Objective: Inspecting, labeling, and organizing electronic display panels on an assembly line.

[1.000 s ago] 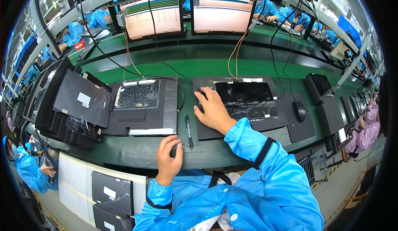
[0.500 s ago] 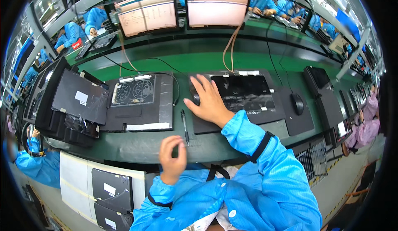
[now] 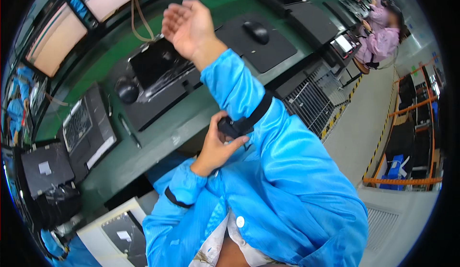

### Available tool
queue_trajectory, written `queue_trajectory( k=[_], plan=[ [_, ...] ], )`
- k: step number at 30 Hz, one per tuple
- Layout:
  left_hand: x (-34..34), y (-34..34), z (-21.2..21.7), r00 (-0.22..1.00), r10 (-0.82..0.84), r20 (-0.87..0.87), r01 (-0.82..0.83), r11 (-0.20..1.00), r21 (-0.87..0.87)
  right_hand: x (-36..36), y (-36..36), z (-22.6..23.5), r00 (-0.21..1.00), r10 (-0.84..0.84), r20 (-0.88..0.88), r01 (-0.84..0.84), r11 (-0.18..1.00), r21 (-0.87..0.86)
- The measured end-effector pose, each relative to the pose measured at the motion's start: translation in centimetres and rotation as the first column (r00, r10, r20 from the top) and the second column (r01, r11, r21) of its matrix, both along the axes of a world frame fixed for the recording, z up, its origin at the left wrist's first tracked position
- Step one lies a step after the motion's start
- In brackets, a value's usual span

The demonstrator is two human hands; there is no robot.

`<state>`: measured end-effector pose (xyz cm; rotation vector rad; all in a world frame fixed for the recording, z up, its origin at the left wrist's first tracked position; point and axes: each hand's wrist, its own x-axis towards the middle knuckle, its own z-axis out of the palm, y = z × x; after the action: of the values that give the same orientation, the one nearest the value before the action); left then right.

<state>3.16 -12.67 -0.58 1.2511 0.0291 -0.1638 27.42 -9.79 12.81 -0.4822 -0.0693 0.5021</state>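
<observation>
My left hand (image 3: 215, 145) is closed around a small black box (image 3: 230, 127). That box sits on a black strap (image 3: 260, 111) round my right forearm, over the blue sleeve. My right hand (image 3: 189, 30) is raised above the bench with the palm turned up, fingers loosely bent and nothing in it. Behind and below it lies a dark glossy panel (image 3: 152, 68) on a black mat. A rounded black mouse (image 3: 127, 90) rests at the panel's left, and a pen (image 3: 128, 130) lies on the green bench.
A second black mouse (image 3: 256, 32) sits on a dark pad to the right. Dark plates (image 3: 47, 169) and a fan-patterned panel (image 3: 77, 127) are at the left. Beneath the bench's right end stands a wire rack (image 3: 311, 99). A person in pink (image 3: 381, 37) sits at the far right.
My view has turned to the right. My right hand has come off the mouse and risen, palm up. My left hand has moved across to the right forearm and taken hold of the black box.
</observation>
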Motion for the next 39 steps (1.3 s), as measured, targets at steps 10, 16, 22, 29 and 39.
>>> queue_trajectory(
  k=[10, 16, 22, 29, 39],
  plan=[
    [1.0, -5.7, 3.9, 0.995, 0.081, 0.06, -0.084, 0.996, 0.039, -5.5, -4.0, -4.7, -0.662, 0.158, 0.732, 0.66, 0.587, 0.469],
    [3.8, -6.4, 2.9, 0.99, 0.031, 0.136, -0.053, 0.985, 0.162, -0.4, -5.7, -3.9, 0.05, 0.04, 0.998, 0.821, 0.567, -0.064],
    [2.7, -0.4, 4.6, 0.887, -0.046, 0.459, -0.239, 0.805, 0.544, 14.4, -14.1, -1.2, -0.357, 0.48, 0.802, 0.933, 0.228, 0.279],
    [-4.7, 12.2, 0.9, 0.695, 0.631, 0.345, -0.68, 0.42, 0.602, 29.0, -29.8, -6.8, 0.493, 0.701, 0.516, 0.827, -0.562, -0.026],
    [-5.8, 13.4, 1.2, 0.587, 0.763, 0.272, -0.764, 0.411, 0.497, 26.5, -30.0, -5.9, 0.249, 0.674, 0.696, 0.887, -0.447, 0.116]
  ],
)
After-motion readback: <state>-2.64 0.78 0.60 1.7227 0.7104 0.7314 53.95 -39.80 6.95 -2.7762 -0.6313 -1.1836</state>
